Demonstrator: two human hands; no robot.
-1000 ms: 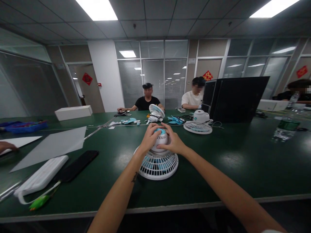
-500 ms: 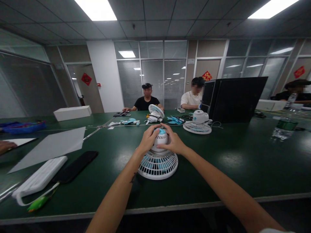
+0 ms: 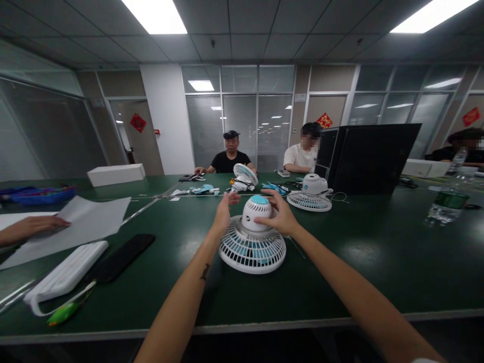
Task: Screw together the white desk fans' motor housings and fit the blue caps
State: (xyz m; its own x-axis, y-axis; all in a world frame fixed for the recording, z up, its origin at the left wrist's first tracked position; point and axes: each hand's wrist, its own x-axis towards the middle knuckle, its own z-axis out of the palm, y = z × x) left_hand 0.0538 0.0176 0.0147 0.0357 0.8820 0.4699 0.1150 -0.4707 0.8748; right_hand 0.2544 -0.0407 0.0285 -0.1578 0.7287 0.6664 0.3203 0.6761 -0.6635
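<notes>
Your left hand (image 3: 224, 214) hangs open, your right hand (image 3: 283, 217) loosely cups the white plastic fan's (image 3: 254, 263) domed, blue-capped housing (image 3: 250, 212); steady it from both sides!

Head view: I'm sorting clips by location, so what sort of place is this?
Probably an office, perhaps doubling as a workroom: it has glass partitions with blinds, and a long green table with white fans on it.
</notes>
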